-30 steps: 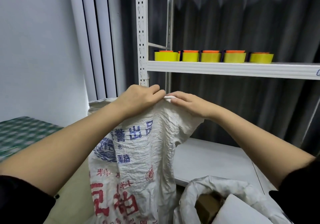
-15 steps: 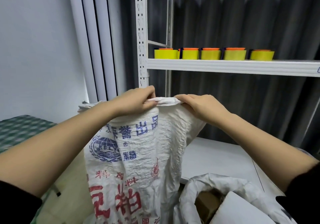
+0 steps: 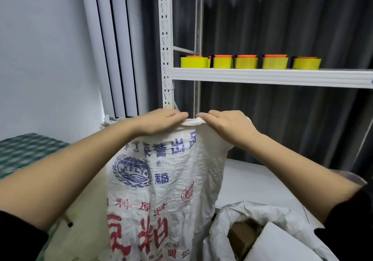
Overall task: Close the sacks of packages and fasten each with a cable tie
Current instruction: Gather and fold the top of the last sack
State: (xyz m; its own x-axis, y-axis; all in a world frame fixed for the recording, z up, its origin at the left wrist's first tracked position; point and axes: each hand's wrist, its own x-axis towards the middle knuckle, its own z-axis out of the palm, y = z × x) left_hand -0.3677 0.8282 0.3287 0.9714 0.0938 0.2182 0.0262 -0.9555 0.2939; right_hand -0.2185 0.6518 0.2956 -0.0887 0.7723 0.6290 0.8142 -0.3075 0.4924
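Both hands (image 3: 161,122) (image 3: 228,124) grip the printed sack's (image 3: 165,180) rim.

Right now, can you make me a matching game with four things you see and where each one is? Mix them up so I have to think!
Things:
1. printed sack
2. yellow tape rolls
3. second sack
4. checked cloth

Places or states:
A. far left, behind the left arm
B. lined up on the white shelf
C. top edge gripped by the left hand and right hand
D. bottom right, open, boxes showing inside

Pairs: 1-C, 2-B, 3-D, 4-A
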